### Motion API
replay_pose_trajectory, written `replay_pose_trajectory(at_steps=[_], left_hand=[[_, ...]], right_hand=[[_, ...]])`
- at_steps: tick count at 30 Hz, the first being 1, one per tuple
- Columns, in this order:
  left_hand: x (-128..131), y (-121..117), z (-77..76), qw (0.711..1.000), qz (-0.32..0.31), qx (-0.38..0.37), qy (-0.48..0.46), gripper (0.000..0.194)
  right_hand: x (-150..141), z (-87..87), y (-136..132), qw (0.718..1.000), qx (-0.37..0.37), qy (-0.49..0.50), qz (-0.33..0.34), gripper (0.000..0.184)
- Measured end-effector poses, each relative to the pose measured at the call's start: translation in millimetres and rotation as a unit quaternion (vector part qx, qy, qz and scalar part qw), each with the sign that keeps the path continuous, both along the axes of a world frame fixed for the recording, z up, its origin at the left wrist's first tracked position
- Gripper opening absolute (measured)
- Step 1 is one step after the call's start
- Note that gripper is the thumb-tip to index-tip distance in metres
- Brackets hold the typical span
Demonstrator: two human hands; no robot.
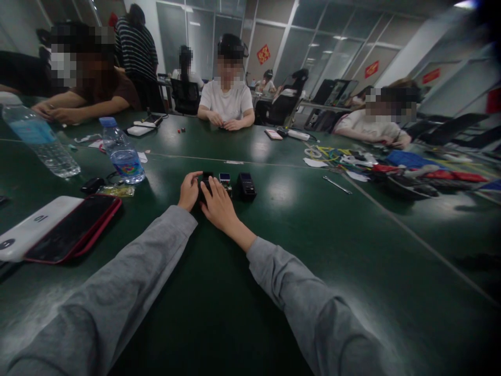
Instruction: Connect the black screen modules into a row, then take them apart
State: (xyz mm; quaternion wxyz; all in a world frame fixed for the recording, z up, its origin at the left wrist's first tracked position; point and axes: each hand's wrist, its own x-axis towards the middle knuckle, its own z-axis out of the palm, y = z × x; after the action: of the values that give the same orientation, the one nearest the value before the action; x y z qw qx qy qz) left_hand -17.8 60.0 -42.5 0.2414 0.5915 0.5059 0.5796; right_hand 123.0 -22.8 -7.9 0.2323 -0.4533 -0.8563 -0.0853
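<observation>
In the middle of the green table, both my hands are at a small black boxy piece [207, 176], mostly covered by my fingers. My left hand [189, 192] is at its left side, index finger stretched out to its top edge. From the right, my right hand [219, 207] lies over its near side with fingers spread. Whether either hand grips the piece cannot be made out. Just right of my right fingertips is a small circuit board with a little screen [225, 178]. Beside that board stands a black handheld-sized device [246, 186] with a screen and buttons.
On the left are a water bottle [121, 154], a taller bottle [43, 138], a white phone or power bank [33, 224] and a red-cased phone [76, 230]. A wrench [337, 185] and piled cables [340, 156] are at right. Several people sit around the table.
</observation>
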Motion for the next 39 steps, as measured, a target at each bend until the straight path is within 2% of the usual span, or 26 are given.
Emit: replay_pose_trajectory(at_steps=[4, 9, 14, 18, 22, 39], left_hand=[[0.3, -1.5, 1.6, 1.000, 0.005, -0.001, -0.024, 0.031], [0.4, -3.1, 3.5, 0.998, 0.001, -0.014, -0.067, 0.031], [0.5, -1.2, 1.1, 0.996, 0.001, -0.021, -0.086, 0.032], [0.2, -0.7, 0.3, 0.996, -0.005, -0.022, -0.081, 0.033], [0.3, -2.7, 2.4, 0.996, -0.009, -0.028, -0.082, 0.033], [-0.1, -2.3, 2.8, 0.998, -0.001, 0.003, -0.057, 0.028]], right_hand=[[-10.4, -2.6, 6.0, 1.000, 0.014, -0.007, -0.020, 0.054], [-13.0, -0.3, 1.7, 1.000, 0.016, 0.010, -0.018, 0.038], [-11.2, -1.1, 2.8, 0.998, 0.002, 0.049, -0.050, 0.045], [-12.6, -0.9, 2.6, 0.997, -0.033, 0.034, -0.058, 0.042], [-13.4, 1.4, 0.3, 0.997, -0.036, 0.026, -0.065, 0.041], [-9.5, -4.0, 4.1, 0.997, -0.034, 0.067, -0.026, 0.041]])
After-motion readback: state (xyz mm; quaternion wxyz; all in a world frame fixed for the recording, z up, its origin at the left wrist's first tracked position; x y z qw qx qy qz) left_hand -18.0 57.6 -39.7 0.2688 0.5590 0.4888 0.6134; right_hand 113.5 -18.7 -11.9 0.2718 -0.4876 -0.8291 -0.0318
